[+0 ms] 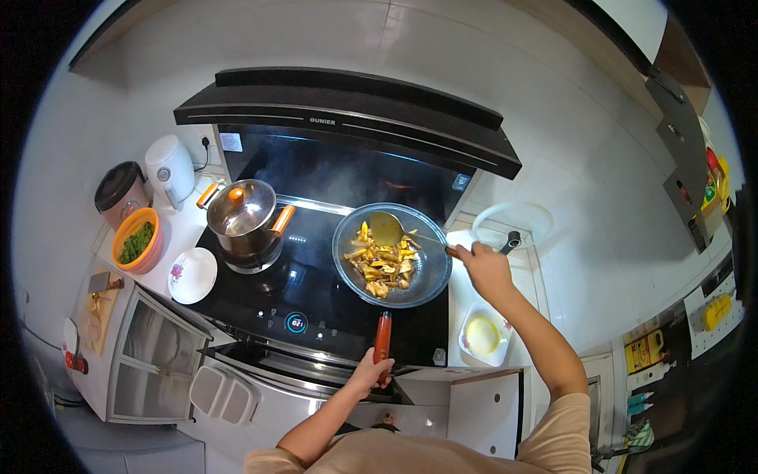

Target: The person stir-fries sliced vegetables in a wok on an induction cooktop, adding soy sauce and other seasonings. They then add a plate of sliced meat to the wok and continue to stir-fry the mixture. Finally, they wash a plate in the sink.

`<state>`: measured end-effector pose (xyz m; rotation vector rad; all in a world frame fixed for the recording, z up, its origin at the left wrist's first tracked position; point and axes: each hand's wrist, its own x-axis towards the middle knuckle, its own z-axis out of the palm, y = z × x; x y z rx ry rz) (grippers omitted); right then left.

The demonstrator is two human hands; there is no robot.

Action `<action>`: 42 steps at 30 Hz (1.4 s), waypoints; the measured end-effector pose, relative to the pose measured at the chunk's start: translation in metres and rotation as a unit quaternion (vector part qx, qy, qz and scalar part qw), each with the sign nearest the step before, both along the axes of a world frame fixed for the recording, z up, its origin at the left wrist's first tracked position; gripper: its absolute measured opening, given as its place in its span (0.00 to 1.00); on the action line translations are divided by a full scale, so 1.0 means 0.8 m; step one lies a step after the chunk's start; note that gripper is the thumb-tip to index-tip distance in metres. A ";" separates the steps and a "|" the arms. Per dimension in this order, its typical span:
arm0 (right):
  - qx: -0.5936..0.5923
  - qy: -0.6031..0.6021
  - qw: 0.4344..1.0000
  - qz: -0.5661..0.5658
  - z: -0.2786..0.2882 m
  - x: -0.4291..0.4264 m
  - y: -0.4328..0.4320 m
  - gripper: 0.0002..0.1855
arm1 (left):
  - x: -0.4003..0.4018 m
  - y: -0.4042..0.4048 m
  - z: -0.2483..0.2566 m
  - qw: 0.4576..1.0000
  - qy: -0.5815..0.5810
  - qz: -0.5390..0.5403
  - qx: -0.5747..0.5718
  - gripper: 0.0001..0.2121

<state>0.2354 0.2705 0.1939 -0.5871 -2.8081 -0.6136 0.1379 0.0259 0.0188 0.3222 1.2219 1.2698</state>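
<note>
A deep frying pan [435, 278] stands on the right side of the black glass cooktop [320, 255]. Browned, yellowish food pieces [385, 266] lie across its middle. My left hand [372, 374] is wrapped around the pan's reddish-brown handle [383, 338], which points toward me. Over the pan's right rim, my right hand [482, 269] grips a long-handled metal ladle or spatula [386, 228]. Its broad head rests at the far side of the food, and part of the grip is hidden by my fingers.
Left on the cooktop sits a lidded pot [241, 216] with orange handles. Beside it are a white plate [192, 275], an orange bowl of greens [138, 240] and a white air fryer [170, 166]. A white dish [485, 335] is at right. The range hood [355, 121] overhangs behind.
</note>
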 end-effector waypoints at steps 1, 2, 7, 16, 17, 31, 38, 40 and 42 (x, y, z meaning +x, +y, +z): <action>-0.068 0.000 0.997 -0.028 -0.010 0.006 -0.002 0.12 | 0.000 0.000 -0.001 1.000 0.000 -0.002 0.001 0.13; -0.147 -0.012 0.988 -0.053 -0.030 0.011 0.001 0.13 | 0.001 0.000 -0.003 1.000 0.000 -0.005 0.002 0.13; -0.203 -0.138 0.965 -0.089 -0.093 0.020 -0.033 0.19 | -0.001 0.001 -0.014 1.000 0.005 -0.005 -0.004 0.13; -0.189 -0.110 0.976 -0.024 -0.099 0.013 -0.007 0.15 | -0.001 0.004 -0.008 1.000 0.003 -0.005 -0.003 0.14; -0.192 -0.144 0.969 -0.051 -0.063 0.006 -0.011 0.16 | -0.003 0.002 -0.003 1.000 0.007 -0.004 -0.013 0.14; -0.238 -0.176 0.948 -0.119 0.007 -0.016 0.016 0.18 | -0.001 0.000 0.000 1.000 0.001 -0.001 0.010 0.13; -0.245 -0.075 0.962 -0.099 -0.123 -0.041 0.009 0.16 | -0.001 0.003 0.005 1.000 0.000 -0.006 -0.004 0.13; -0.250 -0.084 0.960 -0.094 -0.110 -0.032 -0.006 0.16 | -0.001 0.001 0.004 1.000 -0.004 0.003 -0.001 0.13; -0.223 -0.129 0.962 -0.086 -0.055 -0.031 0.001 0.12 | -0.002 -0.001 0.002 1.000 -0.002 0.005 0.002 0.13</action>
